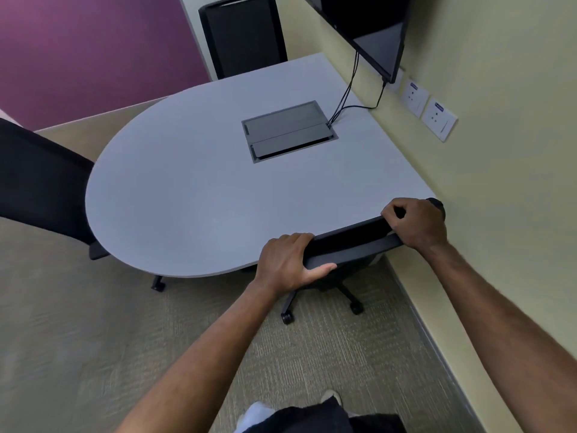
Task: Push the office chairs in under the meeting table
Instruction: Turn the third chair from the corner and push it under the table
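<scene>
A grey meeting table (193,195) with a rounded end stands against the yellow wall. Directly in front of me a black office chair (352,245) is tucked under the table's near edge; only its backrest top and wheeled base (321,295) show. My left hand (288,260) grips the left end of the backrest top, thumb underneath. My right hand (416,223) grips the right end, fingers curled over it. A second black chair (40,182) sits at the table's left side, its seat partly under the top. A third black chair (243,35) stands at the far end.
A grey cable box (288,131) is set into the tabletop, with black cables (349,92) running up to a wall-mounted screen (371,29). Wall sockets (429,110) are on the right wall, close to my right arm. Beige carpet (93,339) covers the floor.
</scene>
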`<state>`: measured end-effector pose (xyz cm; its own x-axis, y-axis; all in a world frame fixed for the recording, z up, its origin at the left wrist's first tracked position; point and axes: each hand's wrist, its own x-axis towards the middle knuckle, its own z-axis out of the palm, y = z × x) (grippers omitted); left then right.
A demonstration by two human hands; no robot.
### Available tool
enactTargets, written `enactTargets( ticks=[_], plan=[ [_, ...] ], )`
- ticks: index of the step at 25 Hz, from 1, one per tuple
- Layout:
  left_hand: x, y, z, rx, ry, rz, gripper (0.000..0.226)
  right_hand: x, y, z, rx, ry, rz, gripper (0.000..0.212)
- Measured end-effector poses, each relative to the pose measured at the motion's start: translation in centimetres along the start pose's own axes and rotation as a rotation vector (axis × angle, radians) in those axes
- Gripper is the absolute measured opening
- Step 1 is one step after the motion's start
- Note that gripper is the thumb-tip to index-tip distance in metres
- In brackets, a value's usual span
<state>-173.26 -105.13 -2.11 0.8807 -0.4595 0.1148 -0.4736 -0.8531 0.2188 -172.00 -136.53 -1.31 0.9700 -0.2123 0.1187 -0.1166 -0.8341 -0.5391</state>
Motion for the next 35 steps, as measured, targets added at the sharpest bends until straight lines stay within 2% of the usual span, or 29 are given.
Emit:
enactTargets(
  ticks=[6,17,26,31,33,35],
  plan=[
    [0.0,0.0,0.0,0.015,-0.010,0.002,0.090,-0.2,-0.2,0.0,0.006,0.023,0.022,0.027],
    [-0.3,-0.2,0.0,0.036,-0.021,-0.029,0.083,-0.6,-0.5,0.5,-0.007,0.039,0.050,0.026],
    [-1.5,-1.7,-1.5,-0.036,-0.149,0.026,0.076,-3.7,-3.2,3.1,-0.146,0.136,0.036,0.034],
    [-4.4,-6.3,-3.2,-0.173,-0.169,-0.035,0.062,-6.4,-7.6,5.6,-0.264,0.117,0.021,0.030],
    [-6.1,-9.6,-3.7,-0.151,-0.146,-0.096,0.069,-7.5,-10.1,6.6,-0.294,0.083,0.011,0.030],
    [-7.7,-12.8,-4.1,-0.076,-0.160,-0.148,0.086,-8.6,-12.6,7.7,-0.327,0.045,0.000,0.036]
  ],
)
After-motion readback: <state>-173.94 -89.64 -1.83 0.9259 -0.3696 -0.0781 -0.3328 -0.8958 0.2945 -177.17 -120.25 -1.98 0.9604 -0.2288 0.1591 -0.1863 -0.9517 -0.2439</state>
